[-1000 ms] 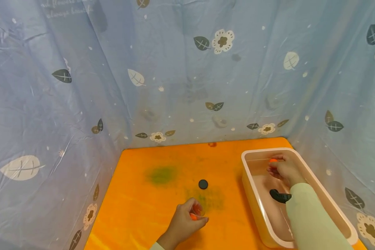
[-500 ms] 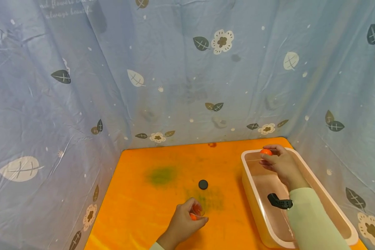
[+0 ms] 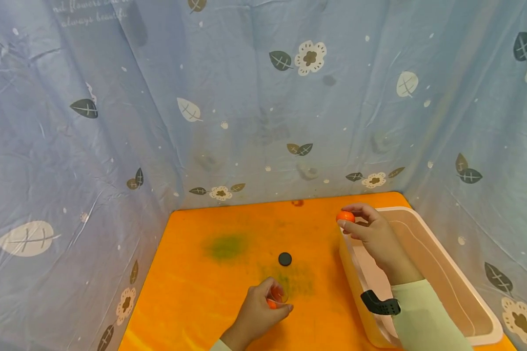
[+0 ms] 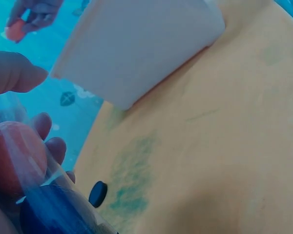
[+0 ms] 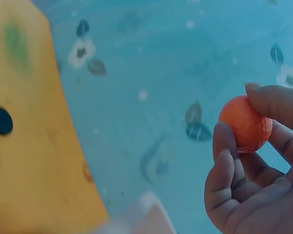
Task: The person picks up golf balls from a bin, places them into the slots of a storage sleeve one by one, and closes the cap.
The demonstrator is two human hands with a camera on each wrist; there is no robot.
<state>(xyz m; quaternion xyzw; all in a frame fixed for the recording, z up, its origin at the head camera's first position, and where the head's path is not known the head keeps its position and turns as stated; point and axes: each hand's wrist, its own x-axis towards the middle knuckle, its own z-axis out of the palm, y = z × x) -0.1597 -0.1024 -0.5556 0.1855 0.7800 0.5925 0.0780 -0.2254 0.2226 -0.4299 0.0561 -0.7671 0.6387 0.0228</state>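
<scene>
My right hand point(image 3: 382, 241) pinches an orange golf ball point(image 3: 345, 217) between thumb and fingers, above the far left corner of the bin. Its dimples show in the right wrist view, where the golf ball point(image 5: 245, 124) sits at the fingertips. Low in the middle of the head view, my left hand point(image 3: 260, 312) grips a clear container point(image 3: 282, 293) with fingers curled round it. Through its wall the left wrist view shows an orange ball point(image 4: 18, 158) and a dark blue shape point(image 4: 56, 209) against it. A flat black disc point(image 3: 285, 259) lies on the table beyond the left hand.
A deep pale pink bin point(image 3: 443, 292) stands on the right side of the orange table point(image 3: 193, 292). Blue curtains point(image 3: 246, 97) with leaf and flower prints enclose the left, back and right. A black band point(image 3: 379, 304) sits at the right wrist.
My right hand has come up and left out of the bin, carrying the orange golf ball to its far left rim. The left hand, its container and the black disc have stayed put.
</scene>
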